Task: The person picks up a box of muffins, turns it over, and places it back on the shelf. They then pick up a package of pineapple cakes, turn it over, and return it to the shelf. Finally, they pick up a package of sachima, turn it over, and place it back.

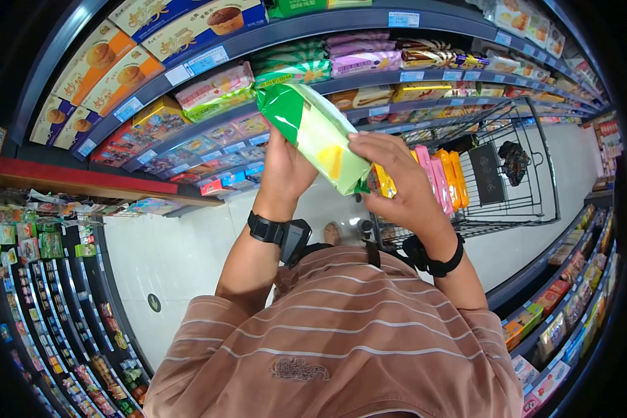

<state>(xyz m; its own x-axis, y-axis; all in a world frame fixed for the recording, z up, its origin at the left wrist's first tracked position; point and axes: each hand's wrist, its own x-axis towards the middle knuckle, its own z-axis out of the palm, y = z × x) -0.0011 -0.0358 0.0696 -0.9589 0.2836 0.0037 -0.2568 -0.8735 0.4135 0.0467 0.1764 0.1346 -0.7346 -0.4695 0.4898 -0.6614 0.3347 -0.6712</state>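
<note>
A green snack packet [317,136], pale green with a yellow picture on its front, is held tilted in front of the shelves. My left hand [285,164] is closed around its lower left side. At the packet's right end, the fingers and thumb of my right hand [397,174] grip its edge near the crimped seal. Just beyond my right hand stands a black wire shopping cart [554,191]. It holds pink packets [439,181] and orange-yellow packets [458,180], partly hidden by the hand.
Ahead, curved shelves carry green packets [292,63], purple packets [366,63] and boxed cakes [205,29]. In the cart are a dark panel [486,173] and a dark bundle [514,162]. More stocked shelves flank the tiled floor [181,279]. A red shelf edge [83,175] juts in at left.
</note>
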